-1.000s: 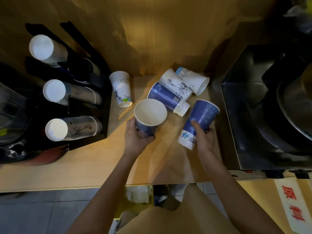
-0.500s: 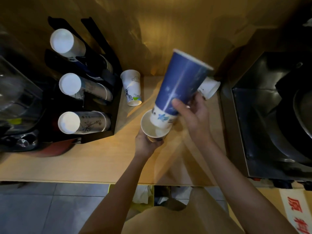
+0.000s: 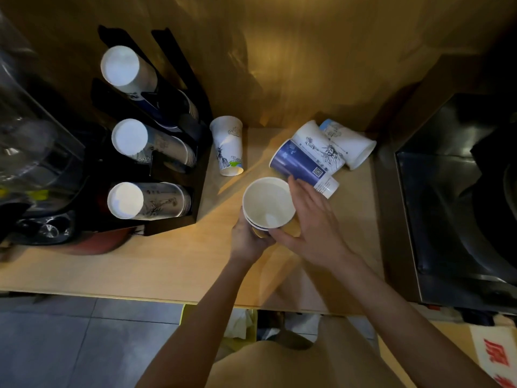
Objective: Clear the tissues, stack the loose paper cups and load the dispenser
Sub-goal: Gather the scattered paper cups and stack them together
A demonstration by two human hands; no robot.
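Note:
My left hand (image 3: 247, 238) grips a stack of two nested blue paper cups (image 3: 268, 203), mouth up, above the wooden counter (image 3: 173, 264). My right hand (image 3: 310, 228) rests against the stack's right side, fingers spread. Behind it lie a blue cup (image 3: 300, 166) and two white printed cups (image 3: 321, 145) (image 3: 349, 145) on their sides. Another white printed cup (image 3: 228, 145) lies near the black dispenser (image 3: 173, 175), whose three slots hold cup stacks (image 3: 145, 201).
A dark metal appliance (image 3: 458, 205) fills the right side, against the counter. Clear plastic containers (image 3: 30, 152) stand at the far left. Below the counter's front edge is a bin with crumpled tissues (image 3: 237, 323). A wooden wall stands behind.
My right hand pushed the tall blue cup down into the cup held by my left hand; they now sit nested. The right hand's fingers have spread beside the stack.

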